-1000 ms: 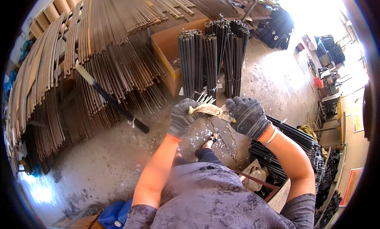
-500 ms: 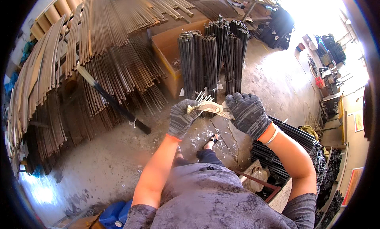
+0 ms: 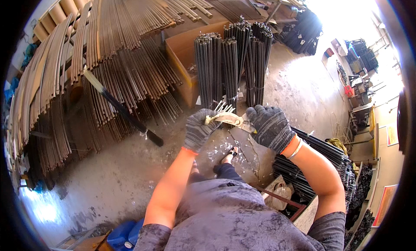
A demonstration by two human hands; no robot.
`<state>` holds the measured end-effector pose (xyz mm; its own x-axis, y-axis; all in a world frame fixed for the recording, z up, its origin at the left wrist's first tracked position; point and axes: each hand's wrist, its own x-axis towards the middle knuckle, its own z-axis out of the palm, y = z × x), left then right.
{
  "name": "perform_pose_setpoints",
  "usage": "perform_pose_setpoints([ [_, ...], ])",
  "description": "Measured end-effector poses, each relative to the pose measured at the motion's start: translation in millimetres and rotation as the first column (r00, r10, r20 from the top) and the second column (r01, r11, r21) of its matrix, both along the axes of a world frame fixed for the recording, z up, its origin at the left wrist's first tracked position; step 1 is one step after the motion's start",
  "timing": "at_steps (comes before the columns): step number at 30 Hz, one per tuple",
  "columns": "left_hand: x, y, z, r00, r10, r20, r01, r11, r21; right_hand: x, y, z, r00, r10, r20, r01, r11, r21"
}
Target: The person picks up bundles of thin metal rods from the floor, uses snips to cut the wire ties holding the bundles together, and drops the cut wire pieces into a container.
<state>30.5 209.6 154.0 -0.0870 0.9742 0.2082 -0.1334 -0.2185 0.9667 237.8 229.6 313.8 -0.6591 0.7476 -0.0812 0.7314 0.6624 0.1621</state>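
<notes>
Both my hands wear grey striped knit gloves and meet in front of the bundled rods. My right hand (image 3: 271,126) is closed round the handle end of a hinged metal tool (image 3: 246,124) with small holes near its joint. A curved pale jaw (image 3: 229,118) reaches left from it to my left hand (image 3: 200,130). That hand is closed on a pale yellowish strip (image 3: 210,119), against the jaw's tip. Thin white strips (image 3: 224,106) stick up just above; whether my left hand holds them I cannot tell. The tool's exact kind is unclear.
Bundles of dark rods (image 3: 236,64) stand upright beyond my hands, beside a large cardboard box (image 3: 180,69). Long rods and strips lie on a rack (image 3: 108,30) at the left. More dark rods (image 3: 299,164) lie at the right. White scraps dot the floor (image 3: 212,153).
My right hand has lowered slightly and turned a little with the tool. The left hand stays almost where it was.
</notes>
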Motion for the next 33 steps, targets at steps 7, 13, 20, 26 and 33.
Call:
perform_pose_setpoints([
  [7, -7, -8, 26, 0.993, -0.019, 0.120, 0.029, 0.996, -0.082, -1, 1, 5, 0.999, 0.034, -0.016, -0.034, 0.999, 0.015],
  [13, -9, -3, 18, 0.998, -0.037, 0.045, 0.044, 0.987, -0.154, 6, 7, -5, 0.993, -0.071, -0.089, 0.058, 0.989, -0.138],
  [20, -6, 2, 6, 0.999, -0.008, -0.048, 0.007, 1.000, -0.026, 6, 8, -9, 0.999, 0.029, -0.029, -0.026, 0.993, 0.114],
  [26, -14, 3, 10, 0.990, -0.032, -0.137, 0.027, 0.999, -0.036, 8, 6, -13, 0.999, 0.011, -0.051, -0.009, 0.999, 0.043],
  [33, -13, 5, 15, 0.987, 0.024, -0.160, -0.022, 1.000, 0.014, 10, 16, -17, 0.990, -0.013, -0.140, 0.006, 0.999, -0.054],
])
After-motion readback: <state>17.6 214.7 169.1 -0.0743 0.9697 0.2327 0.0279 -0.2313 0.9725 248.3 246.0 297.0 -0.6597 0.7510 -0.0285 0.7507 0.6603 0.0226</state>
